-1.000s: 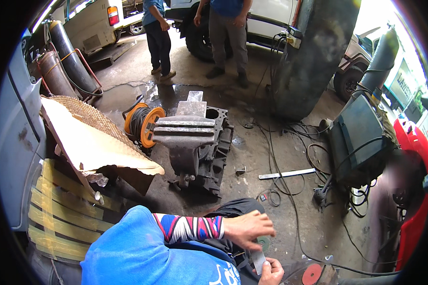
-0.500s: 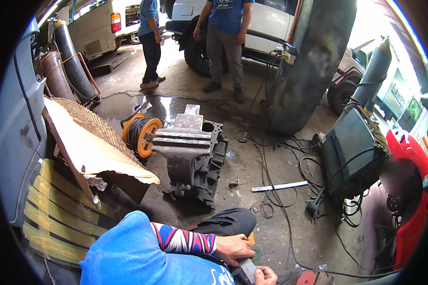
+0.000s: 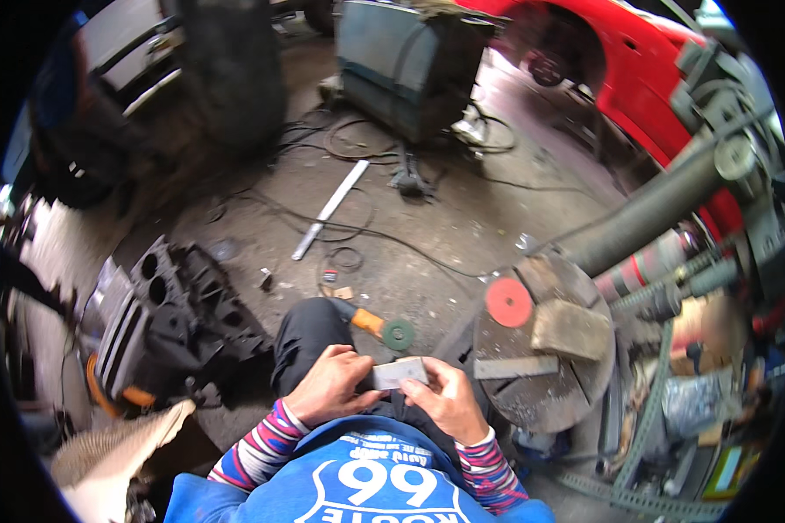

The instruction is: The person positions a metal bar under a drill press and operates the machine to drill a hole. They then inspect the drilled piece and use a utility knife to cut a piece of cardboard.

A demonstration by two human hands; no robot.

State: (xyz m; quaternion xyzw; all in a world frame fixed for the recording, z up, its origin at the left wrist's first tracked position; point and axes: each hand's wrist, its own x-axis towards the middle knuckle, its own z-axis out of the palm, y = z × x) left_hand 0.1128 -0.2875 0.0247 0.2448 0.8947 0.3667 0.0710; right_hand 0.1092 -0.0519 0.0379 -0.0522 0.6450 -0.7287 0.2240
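Observation:
A small flat grey metal piece [image 3: 399, 373] is held level over my lap, between both hands. My left hand [image 3: 334, 383] is closed on its left end. On the other end, my right hand [image 3: 447, 399] pinches it with the thumb on top. Just beyond the piece lies an angle grinder with an orange body [image 3: 368, 322] and a green disc [image 3: 399, 335]. To the right of my right hand, a round metal worktop [image 3: 545, 405] carries a red disc [image 3: 508, 302], a thick block [image 3: 571, 329] and a short metal bar [image 3: 516, 367].
An engine block [image 3: 205, 301] with a vise stands at left. Cables [image 3: 384, 234] and a long metal strip [image 3: 331, 209] lie on the floor ahead. Beyond are a dark metal cabinet [image 3: 401, 74] and a red car body [image 3: 637, 78]. Perforated angle iron [image 3: 645, 414] lies at right.
The view has swung right and down, bringing the round worktop into sight. Both hands still hold the metal piece, which now shows more fully.

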